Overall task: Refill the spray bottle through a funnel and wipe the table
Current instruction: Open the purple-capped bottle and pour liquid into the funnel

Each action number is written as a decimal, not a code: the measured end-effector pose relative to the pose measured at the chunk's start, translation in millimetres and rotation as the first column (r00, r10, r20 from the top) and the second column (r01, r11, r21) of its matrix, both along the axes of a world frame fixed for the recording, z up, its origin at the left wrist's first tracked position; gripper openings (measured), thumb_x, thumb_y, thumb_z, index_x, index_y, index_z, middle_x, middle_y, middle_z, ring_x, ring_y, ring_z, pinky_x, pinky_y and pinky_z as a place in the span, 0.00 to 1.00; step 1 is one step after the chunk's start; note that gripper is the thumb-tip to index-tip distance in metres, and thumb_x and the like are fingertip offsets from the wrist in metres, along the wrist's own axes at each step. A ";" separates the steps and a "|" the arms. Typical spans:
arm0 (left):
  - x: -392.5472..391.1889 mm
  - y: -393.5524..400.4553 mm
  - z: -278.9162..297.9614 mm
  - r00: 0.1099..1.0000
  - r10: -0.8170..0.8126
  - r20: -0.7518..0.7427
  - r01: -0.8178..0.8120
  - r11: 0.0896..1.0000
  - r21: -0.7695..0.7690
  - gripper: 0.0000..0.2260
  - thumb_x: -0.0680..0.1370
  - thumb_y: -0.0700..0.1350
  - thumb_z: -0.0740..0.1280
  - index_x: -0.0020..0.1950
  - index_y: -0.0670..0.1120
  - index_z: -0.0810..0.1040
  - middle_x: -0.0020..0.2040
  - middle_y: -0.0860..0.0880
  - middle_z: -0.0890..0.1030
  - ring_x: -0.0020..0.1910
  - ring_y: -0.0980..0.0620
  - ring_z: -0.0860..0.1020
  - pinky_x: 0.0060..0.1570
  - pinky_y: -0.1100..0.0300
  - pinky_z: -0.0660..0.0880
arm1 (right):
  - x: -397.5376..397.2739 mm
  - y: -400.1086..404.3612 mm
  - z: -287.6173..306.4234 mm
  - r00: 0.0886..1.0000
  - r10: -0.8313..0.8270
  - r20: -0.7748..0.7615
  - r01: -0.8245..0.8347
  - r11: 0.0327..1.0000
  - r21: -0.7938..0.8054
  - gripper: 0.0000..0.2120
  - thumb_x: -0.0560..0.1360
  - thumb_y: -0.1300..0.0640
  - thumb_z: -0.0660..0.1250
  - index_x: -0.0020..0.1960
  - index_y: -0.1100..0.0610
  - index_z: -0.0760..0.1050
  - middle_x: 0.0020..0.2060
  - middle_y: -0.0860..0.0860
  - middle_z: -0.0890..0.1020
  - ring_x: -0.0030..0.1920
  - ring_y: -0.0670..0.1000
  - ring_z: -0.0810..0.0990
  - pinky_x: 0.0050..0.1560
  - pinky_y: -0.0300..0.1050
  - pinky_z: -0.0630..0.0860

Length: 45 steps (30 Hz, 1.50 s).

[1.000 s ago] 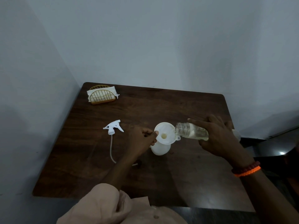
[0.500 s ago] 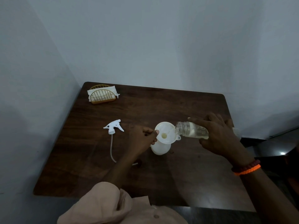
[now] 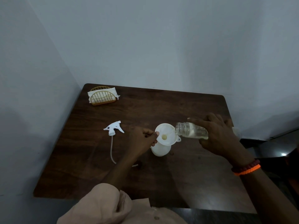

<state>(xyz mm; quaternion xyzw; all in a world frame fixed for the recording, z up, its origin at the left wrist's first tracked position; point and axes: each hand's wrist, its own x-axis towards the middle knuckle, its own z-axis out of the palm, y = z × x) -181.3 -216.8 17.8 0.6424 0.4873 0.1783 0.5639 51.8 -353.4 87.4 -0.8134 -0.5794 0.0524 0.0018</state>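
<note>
White funnel (image 3: 165,134), dark-brown table (image 3: 161,107)

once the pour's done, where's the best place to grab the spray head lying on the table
Probably by the round collar of the spray head, from above: it lies on its side, the thin trigger and nozzle stick out, and the tube trails toward the person. The left hand is closest.

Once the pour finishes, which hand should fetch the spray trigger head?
Left. The left hand steadies the funnel beside the trigger head; the right hand holds the clear bottle, farther away.
</note>
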 end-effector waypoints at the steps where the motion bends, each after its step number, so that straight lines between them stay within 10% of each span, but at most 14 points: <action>1: 0.3 0.0 0.2 1.000 0.002 0.003 -0.002 1.000 -0.006 0.08 0.77 0.48 0.74 0.45 0.44 0.87 0.37 0.46 0.87 0.37 0.47 0.87 0.44 0.51 0.85 | 0.3 0.2 -0.2 1.000 0.004 0.003 -0.004 1.000 0.008 0.39 0.66 0.50 0.76 0.74 0.38 0.68 0.55 0.51 0.72 0.59 0.55 0.71 0.60 0.56 0.64; 45: -0.7 -0.3 2.3 1.000 -0.001 -0.001 0.001 1.000 -0.005 0.10 0.77 0.48 0.74 0.43 0.42 0.87 0.36 0.45 0.87 0.38 0.45 0.86 0.42 0.52 0.83 | 2.6 1.5 7.4 0.998 0.019 0.062 -0.021 0.999 0.027 0.40 0.66 0.51 0.76 0.75 0.36 0.66 0.53 0.49 0.70 0.57 0.53 0.69 0.57 0.53 0.61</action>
